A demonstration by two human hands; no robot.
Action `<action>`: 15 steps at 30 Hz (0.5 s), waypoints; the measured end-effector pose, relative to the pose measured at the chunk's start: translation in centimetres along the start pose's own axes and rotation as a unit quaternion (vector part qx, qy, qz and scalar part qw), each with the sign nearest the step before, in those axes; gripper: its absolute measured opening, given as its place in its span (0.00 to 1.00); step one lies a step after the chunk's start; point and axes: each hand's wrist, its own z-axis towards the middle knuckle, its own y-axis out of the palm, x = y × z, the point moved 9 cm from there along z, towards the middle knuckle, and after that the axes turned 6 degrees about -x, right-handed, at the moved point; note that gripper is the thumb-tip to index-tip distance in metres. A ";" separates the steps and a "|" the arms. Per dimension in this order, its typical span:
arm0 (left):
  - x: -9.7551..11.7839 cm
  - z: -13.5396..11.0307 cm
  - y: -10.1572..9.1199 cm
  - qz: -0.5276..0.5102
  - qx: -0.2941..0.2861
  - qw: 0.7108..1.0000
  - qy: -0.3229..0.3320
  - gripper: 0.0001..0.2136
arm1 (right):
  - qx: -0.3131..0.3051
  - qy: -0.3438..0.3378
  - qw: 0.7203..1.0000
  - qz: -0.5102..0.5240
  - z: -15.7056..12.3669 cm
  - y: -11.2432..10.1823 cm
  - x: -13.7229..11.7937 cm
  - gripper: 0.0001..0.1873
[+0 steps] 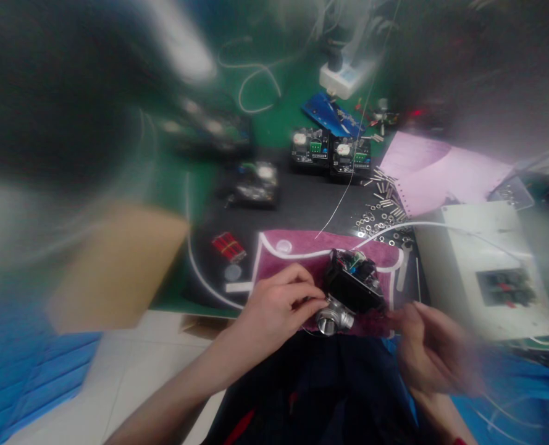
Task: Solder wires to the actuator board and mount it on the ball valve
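A black box-shaped device [355, 284] lies tilted on a maroon cloth with white edging [274, 253]. Its open top shows a small green circuit board and wires. A silvery metal pipe fitting [333, 318] sits at the device's near side, its round opening toward me. My left hand [286, 300] is closed with its fingertips on this fitting, beside the device's left end. To the right of the device is my right hand [429, 340], partly blurred, thumb and fingers drawn together in a pinch. What that pinch holds, if anything, cannot be made out.
Two circuit-board units [310, 148] and another unit [255, 182] stand behind the cloth. Loose nuts and spacers [383, 216], a wrench [404, 266] and pink paper [441, 167] lie right. A grey box [482, 272], cardboard [121, 266] and red bundle [229, 246] are nearby.
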 end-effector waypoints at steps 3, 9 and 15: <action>0.1 -0.1 0.1 -0.011 -0.009 1.000 -0.019 0.06 | 0.003 0.001 1.000 0.004 0.2 0.2 0.2 0.14; -0.2 -0.6 0.6 -0.029 0.007 0.998 -0.052 0.06 | -0.011 -0.053 0.998 0.031 -0.5 -0.3 -1.1 0.05; -1.1 -0.8 1.2 -0.096 0.026 0.991 -0.093 0.04 | -0.155 -0.225 0.950 0.150 -2.1 1.9 -5.5 0.18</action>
